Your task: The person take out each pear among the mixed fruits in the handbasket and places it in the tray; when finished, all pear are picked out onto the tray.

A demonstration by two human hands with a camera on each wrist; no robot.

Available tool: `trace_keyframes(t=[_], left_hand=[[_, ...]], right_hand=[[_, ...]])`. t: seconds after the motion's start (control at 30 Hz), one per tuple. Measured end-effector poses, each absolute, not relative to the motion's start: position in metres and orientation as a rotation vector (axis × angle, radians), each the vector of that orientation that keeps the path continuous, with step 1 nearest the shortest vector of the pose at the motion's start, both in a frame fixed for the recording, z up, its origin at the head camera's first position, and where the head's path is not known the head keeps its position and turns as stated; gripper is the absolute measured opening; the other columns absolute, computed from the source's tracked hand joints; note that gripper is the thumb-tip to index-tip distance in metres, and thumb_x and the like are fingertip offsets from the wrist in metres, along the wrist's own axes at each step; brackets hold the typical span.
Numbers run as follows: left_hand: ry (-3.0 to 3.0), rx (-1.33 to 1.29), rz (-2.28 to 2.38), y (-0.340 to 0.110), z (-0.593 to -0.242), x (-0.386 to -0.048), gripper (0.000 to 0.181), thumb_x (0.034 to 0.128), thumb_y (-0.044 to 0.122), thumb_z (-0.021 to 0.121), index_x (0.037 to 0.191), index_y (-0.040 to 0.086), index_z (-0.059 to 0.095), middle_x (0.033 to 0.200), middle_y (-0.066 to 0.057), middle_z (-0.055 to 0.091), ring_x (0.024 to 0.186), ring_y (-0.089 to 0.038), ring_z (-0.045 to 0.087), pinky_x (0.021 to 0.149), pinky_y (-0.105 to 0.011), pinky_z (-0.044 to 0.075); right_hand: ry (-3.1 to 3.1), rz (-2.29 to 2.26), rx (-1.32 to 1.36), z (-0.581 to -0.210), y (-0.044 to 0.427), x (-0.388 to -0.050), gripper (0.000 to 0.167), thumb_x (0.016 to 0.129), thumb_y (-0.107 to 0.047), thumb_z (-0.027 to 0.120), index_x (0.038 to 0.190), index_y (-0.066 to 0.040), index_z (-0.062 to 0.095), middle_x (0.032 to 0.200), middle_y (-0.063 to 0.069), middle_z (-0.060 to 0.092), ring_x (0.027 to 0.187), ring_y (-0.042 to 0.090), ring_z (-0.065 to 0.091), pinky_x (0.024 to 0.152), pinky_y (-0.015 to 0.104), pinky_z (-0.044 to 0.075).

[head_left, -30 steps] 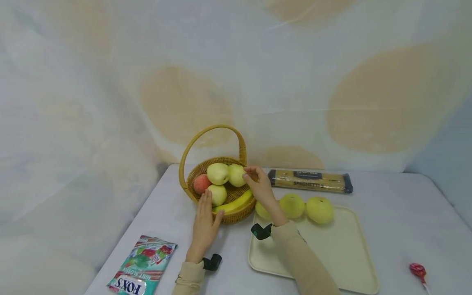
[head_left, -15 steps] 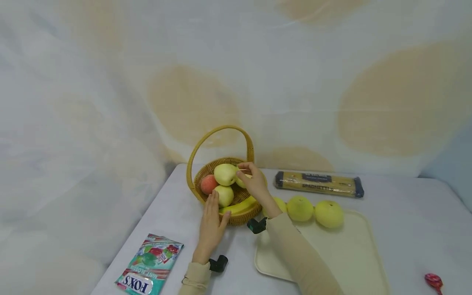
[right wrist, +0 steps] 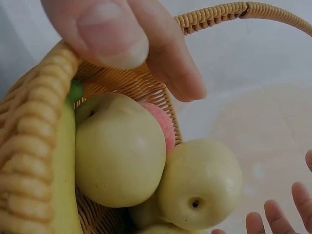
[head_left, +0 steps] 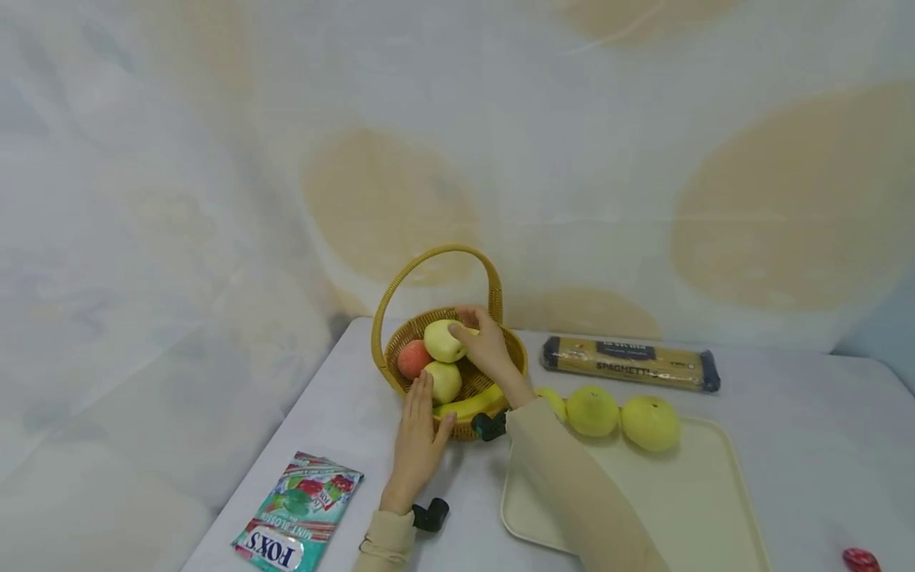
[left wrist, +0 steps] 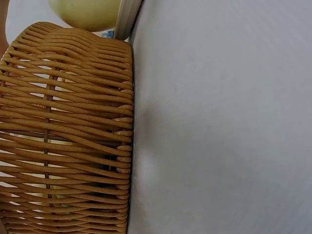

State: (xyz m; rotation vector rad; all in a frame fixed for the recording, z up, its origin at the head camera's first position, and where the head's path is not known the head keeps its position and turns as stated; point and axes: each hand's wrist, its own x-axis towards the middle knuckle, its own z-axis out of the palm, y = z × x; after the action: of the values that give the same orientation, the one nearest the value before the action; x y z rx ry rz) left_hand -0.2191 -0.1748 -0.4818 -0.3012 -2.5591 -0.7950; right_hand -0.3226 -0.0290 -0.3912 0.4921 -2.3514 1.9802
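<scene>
The wicker basket [head_left: 511, 349] holds a peach [head_left: 413, 359], pale apples [head_left: 443, 383] and a banana [head_left: 468, 403]. My left hand [head_left: 418, 449] lies at the basket's front left side, fingers straight, their tips by the lower apple and thumb apart. Over the basket's right side hovers my right hand [head_left: 486, 345], fingers loosely bent beside the upper apple [head_left: 442, 340]; another apple is mostly hidden beneath it. The right wrist view has one apple [right wrist: 201, 184] apart from the nearby fingertips. In the left wrist view, only the basket's woven side [left wrist: 63, 131] and fruit beyond it appear.
A cream tray [head_left: 665, 492] stands right of the basket, with several yellow-green fruits [head_left: 650, 423] along its back edge. Behind it lies a spaghetti pack [head_left: 632, 364]. A candy bag [head_left: 300, 512] is at front left, a red lollipop [head_left: 861, 559] at far right.
My right hand has moved left and slightly farther over the basket, now covering most of the right apple. My left hand keeps its place at the basket. The head view has shifted.
</scene>
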Motion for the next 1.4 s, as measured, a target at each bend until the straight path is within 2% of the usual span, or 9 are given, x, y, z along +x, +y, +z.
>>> trace_keyframes(t=[0.23, 0.4, 0.87, 1.23, 1.4], left_hand=[[-2.537, -0.299, -0.771, -0.174, -0.483, -0.219, 0.071, 0.0972, 0.027, 0.057, 0.152, -0.001, 0.022, 0.159, -0.019, 0.024, 0.146, -0.038, 0.024, 0.117, -0.054, 0.025], [-2.517, -0.305, -0.754, -0.173, -0.482, -0.218, 0.071, 0.0964, 0.026, 0.058, 0.152, -0.002, 0.024, 0.158, -0.019, 0.027, 0.144, -0.040, 0.027, 0.116, -0.054, 0.026], [-2.537, -0.328, -0.757, -0.161, -0.479, -0.213, 0.069, 0.0980, 0.030, 0.055, 0.152, -0.001, 0.025, 0.160, -0.016, 0.025, 0.146, -0.035, 0.025, 0.118, -0.051, 0.026], [-2.540, -0.329, -0.758, -0.161, -0.477, -0.214, 0.069, 0.0982, 0.028, 0.055, 0.152, -0.002, 0.024, 0.160, -0.017, 0.025, 0.146, -0.036, 0.025, 0.118, -0.050, 0.025], [-2.524, -0.335, -0.741, -0.160, -0.477, -0.213, 0.069, 0.0975, 0.028, 0.056, 0.151, -0.003, 0.026, 0.158, -0.018, 0.027, 0.145, -0.037, 0.027, 0.117, -0.051, 0.026]], right_hand=[[-2.413, 1.924, 0.431, -0.393, -0.036, -0.325, 0.048, 0.096, -0.030, 0.059, 0.138, -0.009, 0.047, 0.142, 0.014, 0.049, 0.132, 0.033, 0.045, 0.107, 0.052, 0.040], [-2.397, 1.954, 0.438, -0.396, -0.038, -0.329, 0.053, 0.096, -0.028, 0.060, 0.141, -0.006, 0.041, 0.144, 0.016, 0.046, 0.131, 0.034, 0.046, 0.108, 0.049, 0.041], [-2.488, 1.882, 0.500, -0.404, -0.037, -0.332, 0.062, 0.095, -0.019, 0.062, 0.146, 0.001, 0.033, 0.151, 0.021, 0.037, 0.141, 0.037, 0.034, 0.116, 0.051, 0.031], [-2.526, 1.843, 0.488, -0.408, -0.036, -0.334, 0.066, 0.088, -0.014, 0.070, 0.145, -0.003, 0.039, 0.150, 0.016, 0.041, 0.135, 0.036, 0.042, 0.110, 0.051, 0.039], [-2.557, 1.772, 0.463, -0.411, -0.037, -0.333, 0.065, 0.084, -0.017, 0.073, 0.143, -0.012, 0.045, 0.147, 0.018, 0.039, 0.129, 0.038, 0.043, 0.101, 0.055, 0.045]])
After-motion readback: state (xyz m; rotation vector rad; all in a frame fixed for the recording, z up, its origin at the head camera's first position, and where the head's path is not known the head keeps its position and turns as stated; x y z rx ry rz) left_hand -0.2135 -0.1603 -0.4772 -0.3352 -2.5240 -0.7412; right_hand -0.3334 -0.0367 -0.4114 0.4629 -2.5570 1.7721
